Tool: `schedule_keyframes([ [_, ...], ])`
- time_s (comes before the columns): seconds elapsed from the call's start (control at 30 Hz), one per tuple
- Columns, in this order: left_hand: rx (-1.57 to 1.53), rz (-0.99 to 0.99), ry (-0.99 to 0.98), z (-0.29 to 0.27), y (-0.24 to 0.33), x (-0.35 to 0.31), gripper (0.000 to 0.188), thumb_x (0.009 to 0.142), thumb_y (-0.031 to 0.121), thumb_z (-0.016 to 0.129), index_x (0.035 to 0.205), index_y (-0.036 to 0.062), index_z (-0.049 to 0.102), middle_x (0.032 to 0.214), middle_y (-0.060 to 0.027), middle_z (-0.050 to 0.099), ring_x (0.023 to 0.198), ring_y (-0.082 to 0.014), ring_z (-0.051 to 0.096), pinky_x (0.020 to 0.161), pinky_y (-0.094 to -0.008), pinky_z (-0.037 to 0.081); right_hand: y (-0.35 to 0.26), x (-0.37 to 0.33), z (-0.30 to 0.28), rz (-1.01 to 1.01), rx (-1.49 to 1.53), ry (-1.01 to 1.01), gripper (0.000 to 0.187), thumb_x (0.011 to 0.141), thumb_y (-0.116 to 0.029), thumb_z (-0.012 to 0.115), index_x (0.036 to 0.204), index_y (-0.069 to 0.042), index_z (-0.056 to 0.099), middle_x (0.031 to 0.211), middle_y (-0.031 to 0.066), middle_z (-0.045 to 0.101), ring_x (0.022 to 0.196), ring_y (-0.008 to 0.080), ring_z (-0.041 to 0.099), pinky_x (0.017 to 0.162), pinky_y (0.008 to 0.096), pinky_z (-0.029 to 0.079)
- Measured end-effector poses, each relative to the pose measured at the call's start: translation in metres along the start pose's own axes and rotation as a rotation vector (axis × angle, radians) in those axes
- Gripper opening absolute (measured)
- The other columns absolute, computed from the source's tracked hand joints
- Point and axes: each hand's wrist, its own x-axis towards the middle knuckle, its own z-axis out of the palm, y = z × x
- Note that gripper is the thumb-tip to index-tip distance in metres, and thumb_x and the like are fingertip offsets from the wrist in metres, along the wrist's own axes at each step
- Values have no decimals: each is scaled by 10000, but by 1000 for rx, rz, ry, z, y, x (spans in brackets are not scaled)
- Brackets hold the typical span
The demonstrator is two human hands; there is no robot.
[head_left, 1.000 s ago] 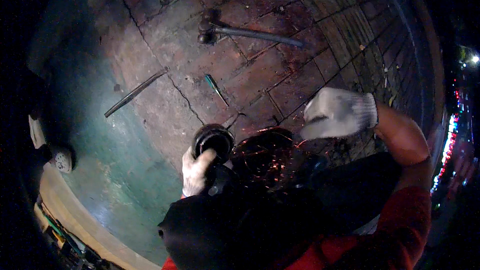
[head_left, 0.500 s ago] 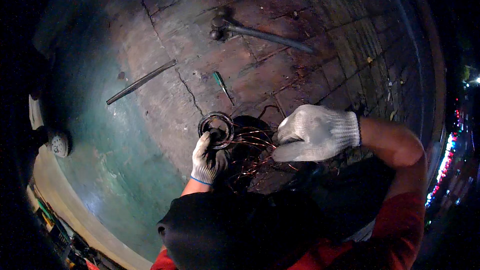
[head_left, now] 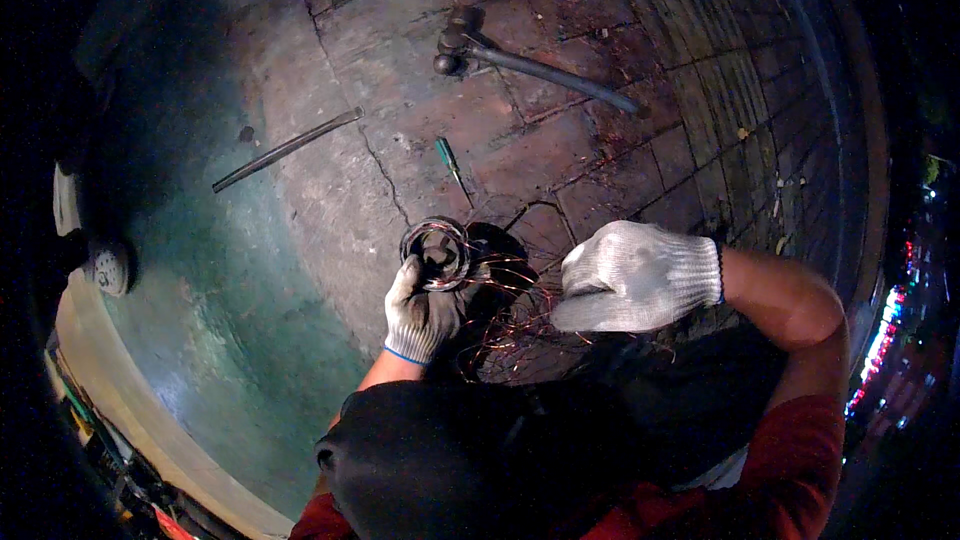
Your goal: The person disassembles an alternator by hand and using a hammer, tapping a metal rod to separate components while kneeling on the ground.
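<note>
Night shot, dim light, person crouched over a brick floor (head_left: 620, 70). Left hand (head_left: 420, 305), in a white knit glove, is closed around a round metal ring-shaped part (head_left: 436, 252) that looks like a small motor winding core, held just above the floor, opening facing up. Loose copper wire (head_left: 505, 310) spills from the ring in a tangled bunch toward the right, between both hands and over the dark mass below them. Right hand (head_left: 635, 275), also in a white glove, hovers over the wire tangle, fingers curled down; cannot tell whether it actually pinches any strands, palm side is hidden. A green-handled screwdriver (head_left: 447, 158) lies on the bricks just beyond the ring, a thin dark rod (head_left: 288, 148) lies well off to the left, and a long-handled hammer (head_left: 530, 60) lies farther out. Teal painted surface (head_left: 220, 320) runs along the left. To do this step well, judging from the pose: keep the ring clamped firm and steady in the left hand, take only a few strands at a time with the right, pull straight out along the ring axis so wire does not snag on the rim, and keep the loose bunch off to one side so it does not re-tangle. Thin wire may cut through the glove knit, so pull steadily, not in jerks.
</note>
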Motion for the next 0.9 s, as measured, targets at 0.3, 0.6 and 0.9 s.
schedule_keyframes([
  [0.3, 30, -21, -66, 2, -5, 3, 560, 875, 362, 603, 1336, 70, 481, 1348, -135, 514, 1230, -379, 480, 1023, -598, 376, -9, 2, 0, -48, 15, -10, 328, 862, -314, 588, 720, -22, 637, 728, 208, 616, 683, 384, 614, 614, 457, 480],
  [0.6, 221, -40, -85, 6, -14, 8, 594, 893, 380, 593, 1381, 84, 429, 1388, -135, 472, 1263, -353, 455, 1011, -591, 389, -3, -3, 1, -153, -63, 30, 174, 851, -226, 634, 766, -74, 635, 706, 143, 559, 666, 328, 579, 576, 417, 452],
  [0.9, 150, -97, -80, -18, -13, 7, 584, 891, 334, 601, 1381, 73, 416, 1386, -158, 465, 1255, -381, 455, 1031, -602, 365, -7, -1, -10, -143, -123, 31, 177, 847, -213, 633, 773, -53, 625, 705, 145, 553, 678, 325, 576, 590, 432, 451],
])
